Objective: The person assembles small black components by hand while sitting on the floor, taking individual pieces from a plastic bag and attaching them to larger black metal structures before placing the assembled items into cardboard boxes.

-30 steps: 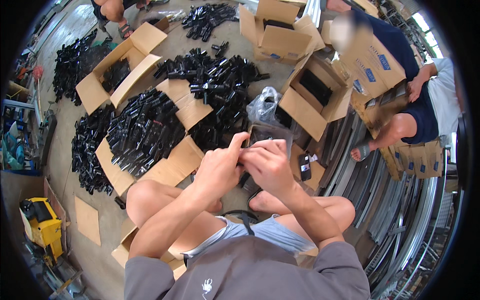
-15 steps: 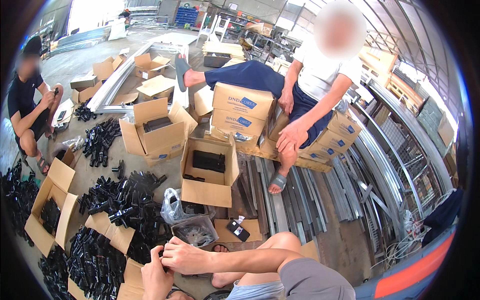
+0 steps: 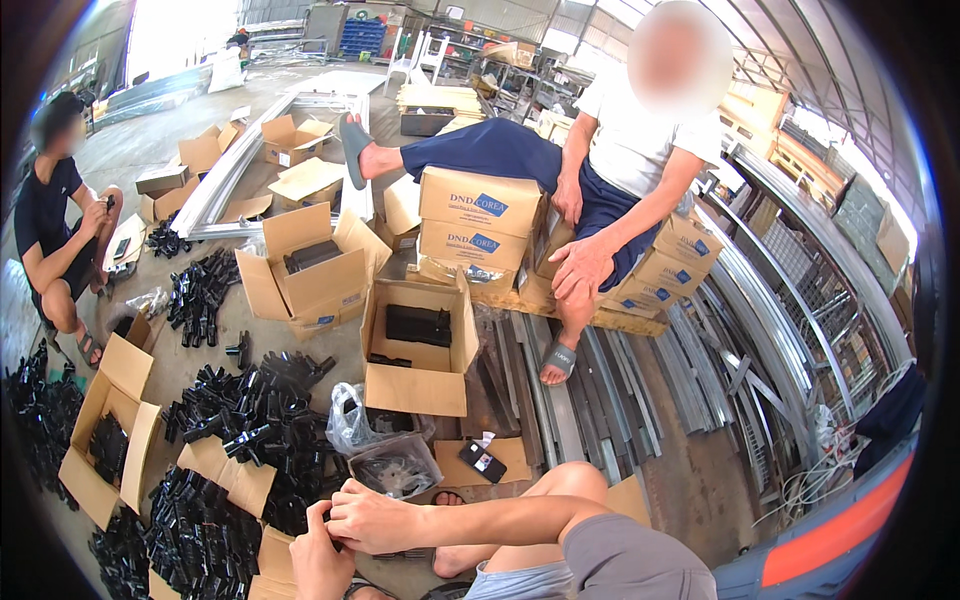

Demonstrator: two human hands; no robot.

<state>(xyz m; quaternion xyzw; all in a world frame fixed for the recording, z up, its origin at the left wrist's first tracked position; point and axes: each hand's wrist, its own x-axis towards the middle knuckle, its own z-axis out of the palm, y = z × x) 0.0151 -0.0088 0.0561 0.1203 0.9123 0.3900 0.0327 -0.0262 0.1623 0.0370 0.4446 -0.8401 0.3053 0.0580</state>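
Observation:
Near the bottom edge, my left hand [image 3: 318,560] and my right hand [image 3: 375,516] meet with fingers curled together. Between them a bit of a black part shows; my fingers cover most of it, so its exact kind is hidden. Just left of my hands lies a big heap of black fittings [image 3: 200,545], short and tube-like, with cardboard pieces [image 3: 228,475] among them. Beyond my right hand stands a grey plastic bin [image 3: 397,470] holding small loose pieces. A clear plastic bag [image 3: 348,415] rests against it.
An open carton [image 3: 415,385] with black parts inside stands ahead; another open carton [image 3: 110,440] is at left. A phone [image 3: 483,462] lies on cardboard. Metal bars [image 3: 600,400] cover the floor at right. One person [image 3: 640,150] sits on stacked boxes [image 3: 475,240]; another [image 3: 60,220] squats at far left.
The view has shifted slightly. My hands stay together around the black part, with small finger movements. The squatting person at left has turned the head a little.

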